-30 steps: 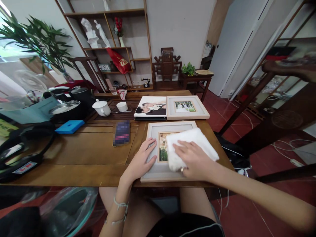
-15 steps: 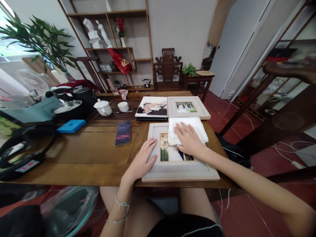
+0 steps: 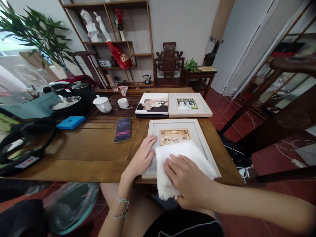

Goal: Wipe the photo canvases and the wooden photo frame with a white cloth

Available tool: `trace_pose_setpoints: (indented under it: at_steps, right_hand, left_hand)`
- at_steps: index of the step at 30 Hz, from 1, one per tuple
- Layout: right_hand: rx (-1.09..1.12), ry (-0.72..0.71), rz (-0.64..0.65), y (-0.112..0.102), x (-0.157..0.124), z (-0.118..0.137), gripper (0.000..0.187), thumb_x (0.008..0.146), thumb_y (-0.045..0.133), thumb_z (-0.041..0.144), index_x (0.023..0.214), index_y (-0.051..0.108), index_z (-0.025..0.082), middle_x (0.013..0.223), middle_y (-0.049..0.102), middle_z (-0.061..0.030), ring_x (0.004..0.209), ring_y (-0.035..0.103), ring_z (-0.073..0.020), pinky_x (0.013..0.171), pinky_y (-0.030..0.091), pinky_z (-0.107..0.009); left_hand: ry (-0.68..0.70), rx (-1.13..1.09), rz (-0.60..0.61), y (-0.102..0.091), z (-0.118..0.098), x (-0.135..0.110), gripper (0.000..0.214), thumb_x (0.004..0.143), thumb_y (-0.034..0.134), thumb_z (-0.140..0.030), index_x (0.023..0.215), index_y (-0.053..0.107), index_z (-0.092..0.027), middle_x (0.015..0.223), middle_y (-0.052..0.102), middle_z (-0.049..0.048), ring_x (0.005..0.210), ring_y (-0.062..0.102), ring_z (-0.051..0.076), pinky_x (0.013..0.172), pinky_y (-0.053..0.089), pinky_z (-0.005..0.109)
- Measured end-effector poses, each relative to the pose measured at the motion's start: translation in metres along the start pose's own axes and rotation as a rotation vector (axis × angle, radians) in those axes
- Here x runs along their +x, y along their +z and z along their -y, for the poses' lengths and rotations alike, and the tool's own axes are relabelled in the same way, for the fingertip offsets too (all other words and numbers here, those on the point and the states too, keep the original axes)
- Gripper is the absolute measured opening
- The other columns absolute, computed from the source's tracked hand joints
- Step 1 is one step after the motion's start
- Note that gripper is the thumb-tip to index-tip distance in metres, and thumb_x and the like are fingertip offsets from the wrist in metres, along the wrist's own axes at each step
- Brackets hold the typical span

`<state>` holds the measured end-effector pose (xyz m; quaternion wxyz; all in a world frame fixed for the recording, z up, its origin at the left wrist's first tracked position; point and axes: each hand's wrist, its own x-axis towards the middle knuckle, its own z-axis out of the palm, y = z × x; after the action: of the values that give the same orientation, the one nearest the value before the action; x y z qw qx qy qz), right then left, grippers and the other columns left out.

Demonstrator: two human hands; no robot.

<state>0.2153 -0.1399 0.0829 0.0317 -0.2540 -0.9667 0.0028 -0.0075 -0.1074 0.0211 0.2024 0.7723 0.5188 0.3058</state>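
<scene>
A light wooden picture frame (image 3: 204,148) lies flat near the table's front edge, a photo (image 3: 175,134) in its middle. My left hand (image 3: 142,157) rests flat on the frame's left side, fingers stretched out. Folded white, fluffy cloth (image 3: 165,174) covers the lower part of the frame and hangs past its front edge. Pressing on that cloth is my right hand (image 3: 188,174), its fingers bent over it and the thumb low near the cloth's edge. The lower part of the photo is hidden.
Behind lie another framed photo (image 3: 207,113) and a white photo book (image 3: 151,104). A dark booklet (image 3: 122,129), a blue box (image 3: 71,122), headphones (image 3: 41,148), a lidded white cup (image 3: 102,103) and a small white cup (image 3: 122,103) stand leftward. A lined bin (image 3: 74,210) is below.
My right hand has drawn the white cloth down toward me, from the frame's upper right to its front edge. The photo's top now shows. My left hand has stayed in place.
</scene>
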Motion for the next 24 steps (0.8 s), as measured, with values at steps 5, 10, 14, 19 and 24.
trace_pose_setpoints:
  at_steps: [5, 10, 14, 19, 24]
  right_hand:
    - [-0.08, 0.213, 0.009, 0.009, 0.035, -0.039, 0.062, 0.072, 0.056, 0.029, 0.13, 0.051, 0.006, 0.139, 0.048, -0.0223, 0.133, 0.035, -0.0385, 0.106, 0.029, -0.055]
    - [-0.121, 0.308, -0.04, 0.021, 0.068, -0.081, 0.075, 0.075, 0.055, 0.025, 0.142, 0.034, 0.001, 0.151, 0.028, -0.0231, 0.14, 0.02, -0.0401, 0.11, 0.02, -0.058]
    - [-0.058, 0.243, -0.012, 0.02, 0.06, -0.065, 0.074, 0.074, 0.053, 0.027, 0.141, 0.036, 0.0, 0.15, 0.032, -0.0221, 0.14, 0.021, -0.0377, 0.112, 0.018, -0.054]
    - [-0.01, 0.113, 0.014, 0.004, 0.037, -0.018, 0.065, 0.075, 0.053, 0.032, 0.129, 0.051, -0.004, 0.137, 0.048, -0.0266, 0.134, 0.032, -0.036, 0.113, 0.021, -0.047]
    - [-0.004, 0.078, -0.038, 0.004, 0.042, -0.012, 0.059, 0.076, 0.054, 0.031, 0.123, 0.054, -0.004, 0.133, 0.05, -0.0285, 0.135, 0.03, -0.0381, 0.112, 0.02, -0.05]
  left_hand:
    - [0.013, -0.003, 0.001, 0.001, 0.002, -0.001, 0.045, 0.097, 0.034, -0.027, 0.14, 0.04, -0.019, 0.147, 0.038, 0.0103, 0.141, 0.026, 0.022, 0.119, 0.02, 0.045]
    - [0.017, -0.003, 0.002, 0.0, 0.001, 0.0, 0.044, 0.097, 0.033, -0.027, 0.14, 0.04, -0.019, 0.148, 0.038, 0.0106, 0.142, 0.026, 0.023, 0.119, 0.021, 0.046]
    - [0.005, -0.012, -0.005, -0.001, -0.002, 0.001, 0.044, 0.097, 0.033, -0.028, 0.14, 0.042, -0.019, 0.146, 0.04, 0.0102, 0.141, 0.028, 0.023, 0.119, 0.021, 0.046]
    - [-0.05, -0.036, -0.014, 0.0, -0.004, 0.0, 0.044, 0.099, 0.03, -0.032, 0.14, 0.041, -0.019, 0.148, 0.037, 0.009, 0.142, 0.026, 0.022, 0.12, 0.019, 0.045]
    - [-0.062, -0.072, -0.021, 0.002, -0.003, -0.001, 0.045, 0.1, 0.028, -0.035, 0.14, 0.04, -0.018, 0.15, 0.035, 0.009, 0.142, 0.026, 0.021, 0.12, 0.019, 0.043]
